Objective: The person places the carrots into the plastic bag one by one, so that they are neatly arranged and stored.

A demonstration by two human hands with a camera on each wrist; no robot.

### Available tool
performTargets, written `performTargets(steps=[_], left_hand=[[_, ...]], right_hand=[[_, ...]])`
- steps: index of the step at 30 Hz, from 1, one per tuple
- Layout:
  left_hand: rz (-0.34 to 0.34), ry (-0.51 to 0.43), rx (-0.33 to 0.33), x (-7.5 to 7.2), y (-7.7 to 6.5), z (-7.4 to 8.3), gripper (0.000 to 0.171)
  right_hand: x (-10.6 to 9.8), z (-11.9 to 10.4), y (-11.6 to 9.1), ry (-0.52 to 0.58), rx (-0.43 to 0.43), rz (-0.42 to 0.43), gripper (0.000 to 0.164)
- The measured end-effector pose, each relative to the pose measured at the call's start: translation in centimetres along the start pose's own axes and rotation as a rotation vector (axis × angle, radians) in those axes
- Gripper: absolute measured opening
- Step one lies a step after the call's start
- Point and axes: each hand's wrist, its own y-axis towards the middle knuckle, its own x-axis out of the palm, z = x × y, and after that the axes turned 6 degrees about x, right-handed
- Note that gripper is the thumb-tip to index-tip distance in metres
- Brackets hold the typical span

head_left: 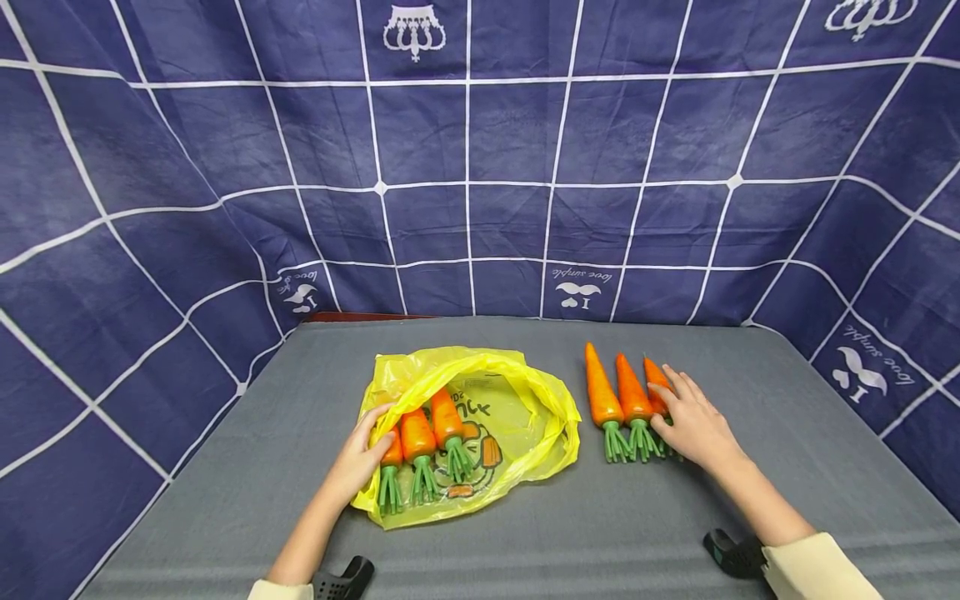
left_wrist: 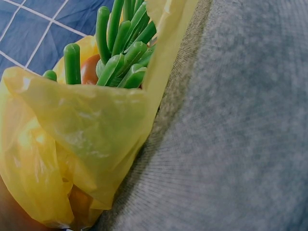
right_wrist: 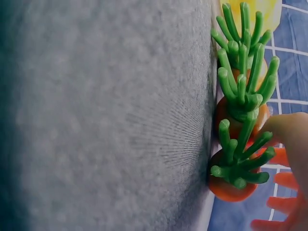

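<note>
On the left lies a yellow plastic bag (head_left: 546, 392), its mouth spread wide, with three orange toy carrots (head_left: 417, 433) inside, green tops toward me. My left hand (head_left: 358, 458) grips the bag's left edge, thumb beside the leftmost carrot. In the left wrist view, bag folds (left_wrist: 96, 125) cover most of that hand, and green stems (left_wrist: 125, 62) poke out above. To the right, three more carrots (head_left: 602, 387) lie in a row. My right hand (head_left: 696, 423) hovers over the rightmost carrot (right_wrist: 234, 185), fingers spread and thumb at its near side, partly covering it.
Grey cloth covers the table (head_left: 525, 542). A dark blue curtain (head_left: 510, 225) with white grid lines stands behind and at both sides. Black bands (head_left: 735, 554) sit at both wrists. A strip of table separates the bag from the row of carrots.
</note>
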Motion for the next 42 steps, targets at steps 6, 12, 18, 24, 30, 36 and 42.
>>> performTargets(steps=[6, 12, 18, 24, 30, 36, 42], left_hand=[[0.006, 0.003, 0.02, 0.0, 0.0, -0.1, 0.043], [0.046, 0.054, 0.074, 0.0, -0.2, -0.1, 0.042], [0.014, 0.014, -0.007, -0.1, -0.2, -0.2, 0.044], [-0.002, 0.028, -0.006, 0.0, -0.1, -0.3, 0.044], [0.008, 0.029, -0.016, 0.1, -0.1, -0.1, 0.044], [0.004, 0.036, -0.013, 0.0, -0.1, 0.0, 0.044], [0.002, 0.021, -0.015, 0.0, 0.0, 0.1, 0.044]], right_hand=[[0.5, 0.5, 0.3, 0.006, 0.021, -0.082, 0.048], [0.8, 0.6, 0.4, 0.047, -0.009, -0.063, 0.048], [0.8, 0.5, 0.5, 0.06, 0.005, -0.07, 0.048], [0.6, 0.4, 0.3, 0.066, 0.037, -0.087, 0.048], [0.4, 0.5, 0.0, 0.074, 0.06, -0.089, 0.047], [-0.1, 0.7, -0.2, 0.094, 0.075, -0.071, 0.045], [-0.6, 1.0, -0.4, 0.106, 0.088, -0.044, 0.045]])
